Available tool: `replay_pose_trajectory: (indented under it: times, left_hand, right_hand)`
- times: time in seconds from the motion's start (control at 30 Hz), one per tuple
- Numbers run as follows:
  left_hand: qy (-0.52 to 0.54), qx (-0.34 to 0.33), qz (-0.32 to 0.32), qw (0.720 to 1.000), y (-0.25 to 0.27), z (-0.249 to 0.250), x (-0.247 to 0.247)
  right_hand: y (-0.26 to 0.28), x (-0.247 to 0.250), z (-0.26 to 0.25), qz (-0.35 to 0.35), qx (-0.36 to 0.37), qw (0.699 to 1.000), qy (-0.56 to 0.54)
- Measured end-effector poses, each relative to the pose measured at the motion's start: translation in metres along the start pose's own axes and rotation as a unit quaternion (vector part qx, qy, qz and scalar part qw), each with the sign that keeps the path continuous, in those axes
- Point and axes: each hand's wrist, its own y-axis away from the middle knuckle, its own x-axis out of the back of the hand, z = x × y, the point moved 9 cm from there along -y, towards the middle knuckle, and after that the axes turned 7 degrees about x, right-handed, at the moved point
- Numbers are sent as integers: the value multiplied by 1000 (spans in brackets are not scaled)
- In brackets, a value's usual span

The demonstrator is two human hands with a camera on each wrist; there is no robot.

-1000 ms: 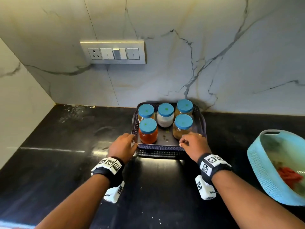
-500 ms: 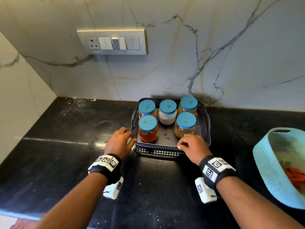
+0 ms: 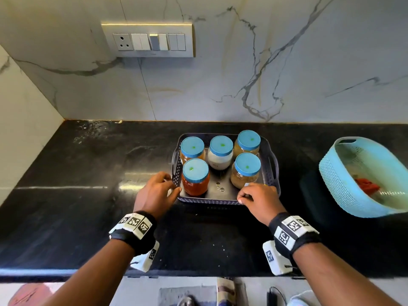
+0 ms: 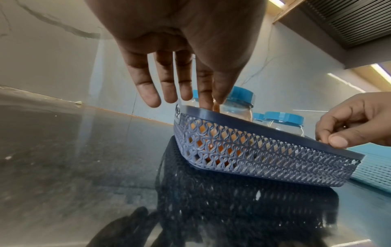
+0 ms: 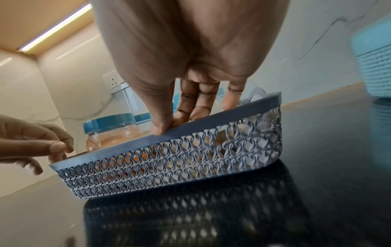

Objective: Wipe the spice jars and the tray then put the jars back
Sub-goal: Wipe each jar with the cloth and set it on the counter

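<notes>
**Both hands at the tray's near rim**

The tray (image 3: 272, 171) sat on the black worktop (image 3: 88, 173) near the marble wall, its near wall facing the person; which side ran longer was hard to judge. Five blue-lidded jars (image 3: 195, 170) stood upright inside it, their lower halves hidden by the lattice wall in the wrist views. The right hand (image 3: 259, 200) pinched the near rim, thumb outside and fingers over the edge. The left hand (image 3: 155, 194) rested at the near left corner with fingers spread and nearly straight. A light blue basket (image 3: 331, 173), cut off by the frame, stood right of the tray.
</notes>
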Motion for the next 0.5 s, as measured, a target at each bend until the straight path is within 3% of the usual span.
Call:
replay_pose_trajectory:
  times: [0.2, 0.33, 0.5]
  left_hand:
    - [4, -26, -17, 1000, 16, 3, 1]
    - [31, -23, 6, 999, 16, 8, 14]
    - [62, -5, 12, 998, 2, 22, 24]
  right_hand:
    - [31, 2, -13, 4, -13, 1000, 15]
    - [35, 19, -8, 21, -27, 999, -16]
    - [26, 68, 23, 140, -99, 985, 13]
